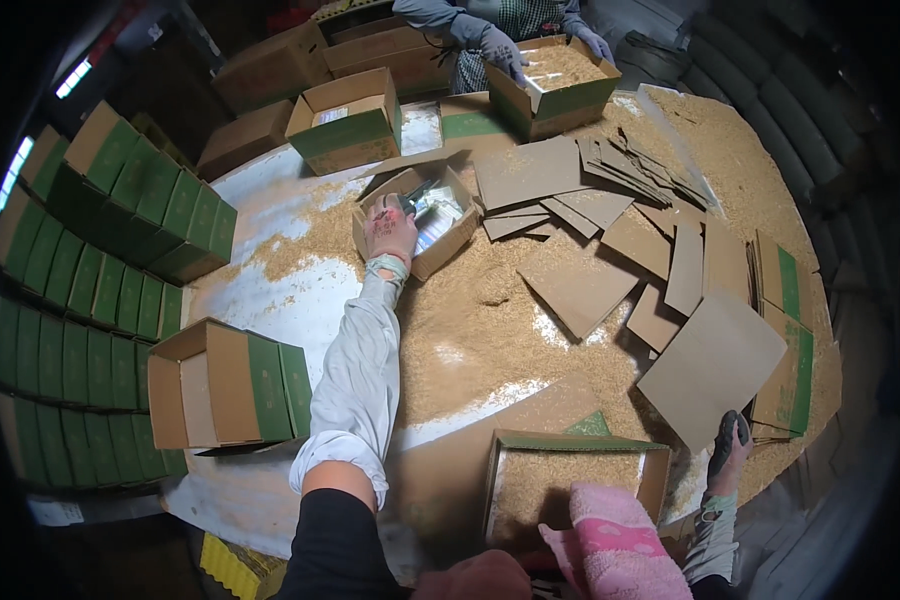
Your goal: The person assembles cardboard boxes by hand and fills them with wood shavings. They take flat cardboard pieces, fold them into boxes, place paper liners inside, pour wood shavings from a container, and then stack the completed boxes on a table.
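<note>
My left hand [390,230], in a light glove with red print and dark fingertips, reaches into a small cardboard box [450,243]. Its fingers look spread over white and blue packets [437,218]; whether they grip one is hidden. At the lower right, my right hand [732,450] pinches the lower edge of a flat brown cardboard sheet [712,368], which is tilted above other sheets. Close in front of me stands an open box [656,482] filled with golden grain-like husks [540,483]. A pink towel [620,540] partly covers that view.
Loose cardboard sheets [530,172] lie piled on the husk-strewn table [305,300]. Green-and-brown boxes [80,275] are stacked at left, with an open box [210,390] beside them. Across the table, a co-worker's gloved hands handle a filled box [570,108]; another open box [345,120] stands nearby.
</note>
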Action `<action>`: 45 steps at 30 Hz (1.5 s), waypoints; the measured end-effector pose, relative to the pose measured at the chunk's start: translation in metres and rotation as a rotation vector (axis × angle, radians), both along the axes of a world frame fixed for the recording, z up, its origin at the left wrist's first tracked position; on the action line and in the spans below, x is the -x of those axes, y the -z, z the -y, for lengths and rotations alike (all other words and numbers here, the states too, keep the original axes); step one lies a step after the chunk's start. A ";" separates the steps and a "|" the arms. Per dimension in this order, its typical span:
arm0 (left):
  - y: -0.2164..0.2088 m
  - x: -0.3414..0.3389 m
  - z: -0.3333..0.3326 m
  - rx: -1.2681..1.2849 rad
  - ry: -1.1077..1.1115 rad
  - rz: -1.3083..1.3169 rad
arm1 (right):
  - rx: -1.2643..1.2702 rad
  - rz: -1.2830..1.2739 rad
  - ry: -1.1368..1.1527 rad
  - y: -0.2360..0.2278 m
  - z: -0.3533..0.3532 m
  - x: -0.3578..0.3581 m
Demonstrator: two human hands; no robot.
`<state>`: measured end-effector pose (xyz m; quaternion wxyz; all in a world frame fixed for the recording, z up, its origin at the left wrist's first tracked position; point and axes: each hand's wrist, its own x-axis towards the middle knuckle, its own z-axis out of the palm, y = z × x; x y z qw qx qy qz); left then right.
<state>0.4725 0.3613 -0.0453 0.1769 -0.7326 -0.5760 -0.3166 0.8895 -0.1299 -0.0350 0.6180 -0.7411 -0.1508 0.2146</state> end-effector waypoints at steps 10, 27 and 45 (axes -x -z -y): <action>-0.124 -0.042 0.190 0.359 0.640 1.302 | -0.437 0.334 0.098 -0.099 0.018 0.033; -0.094 0.022 0.362 0.712 0.429 1.104 | -0.257 1.691 -1.059 -0.164 0.045 0.148; -0.073 -0.011 0.294 0.550 0.155 0.450 | -0.011 1.018 -1.877 -0.019 0.021 0.162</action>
